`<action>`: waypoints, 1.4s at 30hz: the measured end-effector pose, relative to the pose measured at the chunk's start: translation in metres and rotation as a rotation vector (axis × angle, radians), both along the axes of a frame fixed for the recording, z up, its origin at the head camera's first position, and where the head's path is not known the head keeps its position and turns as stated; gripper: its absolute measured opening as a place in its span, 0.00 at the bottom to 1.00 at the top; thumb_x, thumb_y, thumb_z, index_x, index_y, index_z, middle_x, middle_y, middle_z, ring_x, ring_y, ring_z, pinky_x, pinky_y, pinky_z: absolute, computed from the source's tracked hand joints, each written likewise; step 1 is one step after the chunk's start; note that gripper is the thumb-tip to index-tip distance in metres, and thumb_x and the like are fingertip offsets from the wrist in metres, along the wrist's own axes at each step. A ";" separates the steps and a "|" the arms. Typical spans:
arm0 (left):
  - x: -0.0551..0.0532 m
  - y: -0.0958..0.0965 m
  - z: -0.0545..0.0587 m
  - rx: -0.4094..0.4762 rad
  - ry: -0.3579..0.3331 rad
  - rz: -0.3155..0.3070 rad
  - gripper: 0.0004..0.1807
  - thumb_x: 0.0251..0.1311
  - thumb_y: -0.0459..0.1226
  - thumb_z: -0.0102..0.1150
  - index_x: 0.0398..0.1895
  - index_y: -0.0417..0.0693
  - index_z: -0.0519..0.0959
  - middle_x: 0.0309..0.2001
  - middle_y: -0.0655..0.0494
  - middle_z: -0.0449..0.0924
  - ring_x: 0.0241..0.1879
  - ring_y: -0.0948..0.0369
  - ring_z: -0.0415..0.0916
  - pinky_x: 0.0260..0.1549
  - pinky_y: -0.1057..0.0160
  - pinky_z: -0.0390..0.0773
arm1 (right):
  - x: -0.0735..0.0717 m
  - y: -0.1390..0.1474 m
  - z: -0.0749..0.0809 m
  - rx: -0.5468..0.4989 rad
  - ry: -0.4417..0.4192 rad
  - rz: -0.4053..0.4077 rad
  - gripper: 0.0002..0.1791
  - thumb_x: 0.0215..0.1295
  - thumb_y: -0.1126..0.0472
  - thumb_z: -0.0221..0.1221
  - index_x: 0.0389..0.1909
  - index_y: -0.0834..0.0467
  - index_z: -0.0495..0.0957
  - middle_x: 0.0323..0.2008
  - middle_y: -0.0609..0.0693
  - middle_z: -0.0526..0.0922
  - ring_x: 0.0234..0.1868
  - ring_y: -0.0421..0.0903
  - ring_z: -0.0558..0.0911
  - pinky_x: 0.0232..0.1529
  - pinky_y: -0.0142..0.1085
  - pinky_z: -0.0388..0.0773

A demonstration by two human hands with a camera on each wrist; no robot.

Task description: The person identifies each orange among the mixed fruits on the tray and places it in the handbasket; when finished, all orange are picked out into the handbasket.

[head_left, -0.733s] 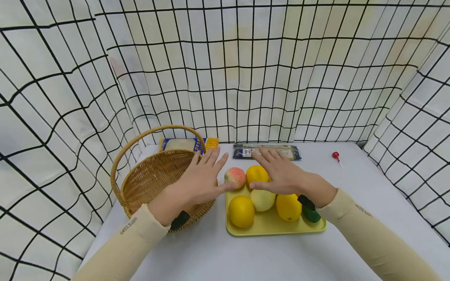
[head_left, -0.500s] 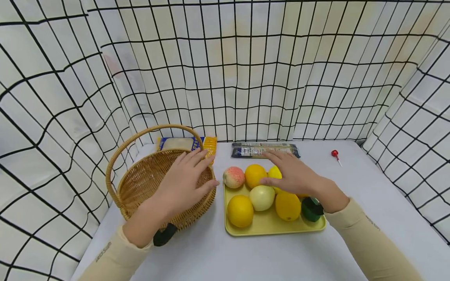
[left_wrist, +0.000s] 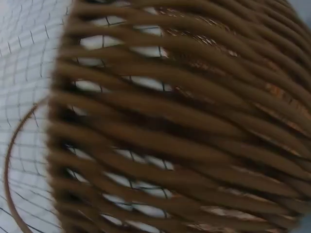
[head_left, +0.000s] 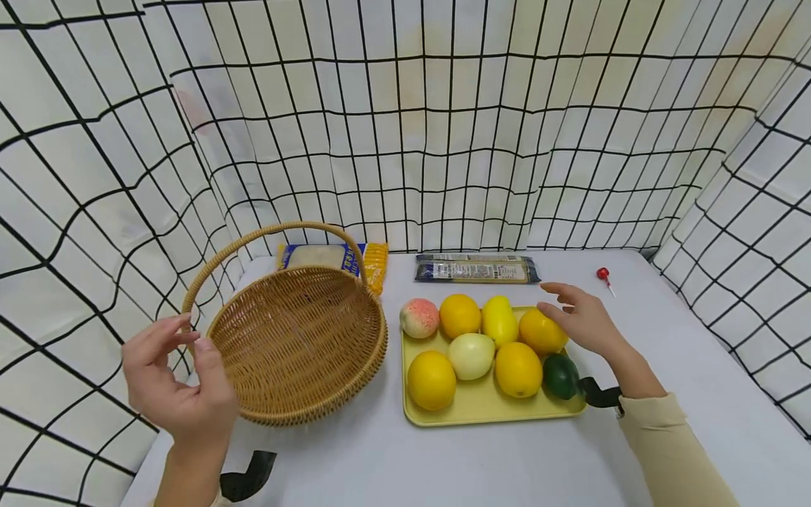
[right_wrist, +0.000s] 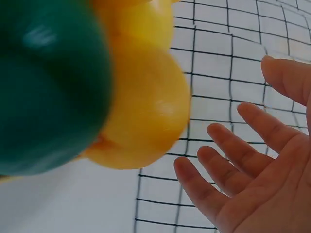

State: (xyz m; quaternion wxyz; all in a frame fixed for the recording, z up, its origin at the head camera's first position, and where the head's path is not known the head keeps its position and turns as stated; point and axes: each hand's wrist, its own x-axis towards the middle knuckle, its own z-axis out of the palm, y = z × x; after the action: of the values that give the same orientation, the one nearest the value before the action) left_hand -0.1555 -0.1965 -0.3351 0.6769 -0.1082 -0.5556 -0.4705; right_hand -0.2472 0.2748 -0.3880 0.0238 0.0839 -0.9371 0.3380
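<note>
In the head view my left hand (head_left: 180, 384) is at the left of the wicker basket (head_left: 304, 338). Its fingers are loosely bent, with a gap to the thumb, and overlap the left end of the basket's arched handle; I see no grip on it. The left wrist view shows the basket's woven side (left_wrist: 160, 116) up close, without the hand. My right hand (head_left: 586, 320) hovers at the right end of a yellow tray (head_left: 469, 415), beside an orange fruit (head_left: 541, 331). In the right wrist view its fingers (right_wrist: 233, 179) are spread, apart from the fruit.
The tray also holds a peach (head_left: 419, 318), a dark green fruit (head_left: 560, 377), a pale round fruit (head_left: 472, 357) and several yellow fruits. Behind lie a blue-yellow packet (head_left: 375, 266), a dark packet (head_left: 475, 269) and a red-headed pin-like item (head_left: 603, 273). Black-gridded cloth walls surround the table.
My left hand has moved left from above the basket's right side to its left end, turning with fingers bending. My right hand has shifted right from over the fruit to the tray's right end.
</note>
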 end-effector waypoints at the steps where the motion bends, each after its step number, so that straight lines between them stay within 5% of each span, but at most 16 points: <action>1: 0.001 -0.005 -0.005 0.041 -0.018 0.032 0.13 0.47 0.27 0.50 0.37 0.24 0.73 0.39 0.42 0.78 0.42 0.59 0.75 0.43 0.69 0.71 | -0.001 0.004 -0.004 -0.009 -0.020 -0.011 0.33 0.70 0.44 0.53 0.68 0.59 0.66 0.67 0.64 0.68 0.63 0.66 0.69 0.58 0.59 0.69; 5: 0.001 -0.024 -0.026 0.094 -0.206 0.056 0.19 0.48 0.26 0.51 0.46 0.27 0.71 0.47 0.52 0.74 0.49 0.57 0.70 0.49 0.65 0.68 | -0.004 0.014 -0.019 -0.034 -0.089 -0.018 0.35 0.69 0.43 0.54 0.69 0.59 0.64 0.68 0.66 0.65 0.65 0.68 0.66 0.58 0.61 0.68; 10: -0.002 -0.040 -0.050 0.176 -0.533 -0.021 0.24 0.56 0.25 0.53 0.58 0.35 0.68 0.52 0.61 0.70 0.55 0.60 0.68 0.58 0.65 0.64 | -0.004 0.020 -0.035 -0.060 -0.155 0.025 0.39 0.68 0.42 0.55 0.71 0.61 0.60 0.69 0.66 0.64 0.66 0.69 0.64 0.59 0.64 0.64; 13: -0.009 -0.051 -0.065 0.309 -0.702 -0.122 0.22 0.62 0.29 0.55 0.59 0.43 0.68 0.54 0.62 0.70 0.58 0.61 0.67 0.57 0.71 0.63 | -0.003 0.021 -0.042 -0.086 -0.185 0.040 0.40 0.66 0.43 0.58 0.71 0.61 0.60 0.67 0.65 0.65 0.63 0.67 0.67 0.59 0.61 0.66; 16: -0.016 -0.058 -0.075 0.483 -0.776 -0.271 0.16 0.64 0.32 0.56 0.56 0.46 0.72 0.56 0.60 0.71 0.59 0.60 0.67 0.52 0.74 0.66 | -0.004 0.022 -0.046 -0.080 -0.199 0.054 0.42 0.63 0.43 0.61 0.72 0.59 0.58 0.64 0.65 0.68 0.57 0.62 0.71 0.55 0.55 0.72; 19: -0.021 -0.058 -0.077 0.554 -0.809 -0.344 0.12 0.65 0.34 0.56 0.51 0.45 0.75 0.56 0.60 0.71 0.59 0.61 0.66 0.53 0.73 0.63 | -0.005 0.024 -0.048 -0.052 -0.202 0.071 0.44 0.61 0.44 0.63 0.73 0.58 0.56 0.62 0.65 0.69 0.53 0.58 0.73 0.51 0.52 0.74; 24: -0.028 -0.054 -0.077 0.529 -0.851 -0.330 0.05 0.64 0.36 0.58 0.40 0.46 0.76 0.57 0.62 0.72 0.64 0.60 0.63 0.61 0.69 0.58 | -0.006 0.029 -0.051 0.000 -0.210 0.082 0.47 0.60 0.43 0.63 0.74 0.59 0.53 0.62 0.67 0.69 0.52 0.59 0.74 0.53 0.57 0.73; 27: -0.032 -0.052 -0.077 0.565 -0.836 -0.350 0.07 0.63 0.38 0.60 0.39 0.45 0.76 0.55 0.60 0.74 0.58 0.59 0.68 0.52 0.73 0.66 | -0.006 0.030 -0.053 0.018 -0.206 0.078 0.47 0.60 0.43 0.63 0.73 0.59 0.53 0.62 0.67 0.69 0.52 0.58 0.74 0.53 0.58 0.72; 32: -0.035 -0.054 -0.084 0.580 -0.831 -0.374 0.18 0.64 0.44 0.60 0.49 0.41 0.77 0.54 0.55 0.76 0.49 0.63 0.73 0.41 0.74 0.71 | -0.005 0.028 -0.053 0.017 -0.198 0.055 0.48 0.59 0.43 0.63 0.73 0.60 0.53 0.60 0.67 0.70 0.50 0.57 0.75 0.52 0.55 0.74; 34: -0.033 -0.056 -0.087 0.564 -0.818 -0.370 0.18 0.65 0.45 0.58 0.49 0.40 0.78 0.55 0.56 0.77 0.52 0.63 0.72 0.43 0.74 0.70 | -0.004 0.027 -0.050 0.007 -0.180 0.027 0.48 0.60 0.42 0.62 0.73 0.59 0.52 0.60 0.66 0.70 0.50 0.58 0.75 0.52 0.55 0.74; 42: -0.025 -0.063 -0.095 0.481 -0.682 -0.413 0.19 0.69 0.44 0.52 0.23 0.42 0.73 0.51 0.57 0.82 0.64 0.59 0.65 0.56 0.74 0.62 | -0.001 0.010 -0.022 -0.130 -0.074 -0.073 0.42 0.65 0.44 0.58 0.74 0.55 0.52 0.61 0.64 0.68 0.51 0.59 0.72 0.50 0.50 0.73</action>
State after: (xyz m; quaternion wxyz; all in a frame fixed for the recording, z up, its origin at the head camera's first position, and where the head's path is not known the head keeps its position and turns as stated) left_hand -0.1808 -0.2591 -0.4299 0.3536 0.1041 -0.5884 -0.7197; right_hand -0.2485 0.2849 -0.4103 0.0067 0.0353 -0.9159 0.3998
